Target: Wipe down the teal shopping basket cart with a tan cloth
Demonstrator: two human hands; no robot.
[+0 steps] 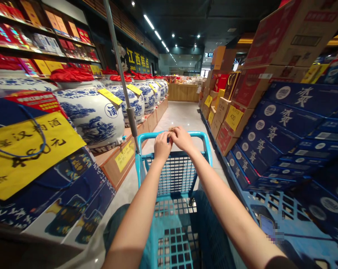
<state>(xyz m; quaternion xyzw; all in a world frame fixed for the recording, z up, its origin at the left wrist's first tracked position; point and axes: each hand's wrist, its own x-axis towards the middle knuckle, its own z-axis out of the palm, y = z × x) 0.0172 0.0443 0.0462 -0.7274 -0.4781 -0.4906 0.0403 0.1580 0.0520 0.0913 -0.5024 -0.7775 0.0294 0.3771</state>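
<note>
My left hand (162, 145) and my right hand (182, 139) meet over the middle of the upper rim of a blue plastic shopping cart (208, 147). The fingers of both hands are curled and pressed together at the tips. A small brownish bit (172, 129) shows at the fingertips, too small to name. Whether the hands also rest on the rim, I cannot tell. Below my forearms lies the cart's grid basket. A tall grey metal pole (121, 71) rises from the cart's left corner.
Blue-and-white wine jars (92, 112) with red cloth tops line a ledge on the left. Boxed gift bags (81, 201) stand nearer, under a yellow price sign (31, 149). Blue cartons (281, 112) and brown cartons (244, 86) are stacked right. A tiled aisle (180, 114) leads to a wooden counter (182, 92).
</note>
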